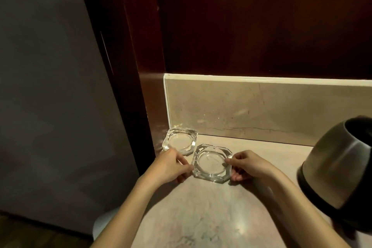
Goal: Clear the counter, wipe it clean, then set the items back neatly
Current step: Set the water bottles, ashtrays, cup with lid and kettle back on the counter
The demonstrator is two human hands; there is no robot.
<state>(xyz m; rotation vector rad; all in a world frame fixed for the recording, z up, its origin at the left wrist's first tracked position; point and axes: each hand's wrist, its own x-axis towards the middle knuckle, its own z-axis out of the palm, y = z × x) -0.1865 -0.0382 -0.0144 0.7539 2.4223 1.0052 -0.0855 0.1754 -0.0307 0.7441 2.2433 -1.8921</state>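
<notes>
The nearer glass ashtray (211,164) sits flat on the marble counter (201,207), turned a little so its cut corners point toward and away from the person. It lies squarely between the two hands. The left hand (171,165) touches its left edge with curled fingers, thumb toward the rim; the right hand (248,165) pinches the right edge, fingertips on top of the rim and thumb low at the side. Neither hand is nearer than the other: the dish is bracketed evenly, so I judge any nudge or lift would come from both sides at once.

Just behind and to the left, a second glass ashtray (179,140) rests in the corner, close to the first, though I cannot tell whether they touch. It stands against the dark wood panel (145,90) and near the stone backsplash (261,106). Well off to the right stands a steel kettle (338,169), apart from both dishes. From how things lie, the nearer dish looks about to be squared up beside its twin.
</notes>
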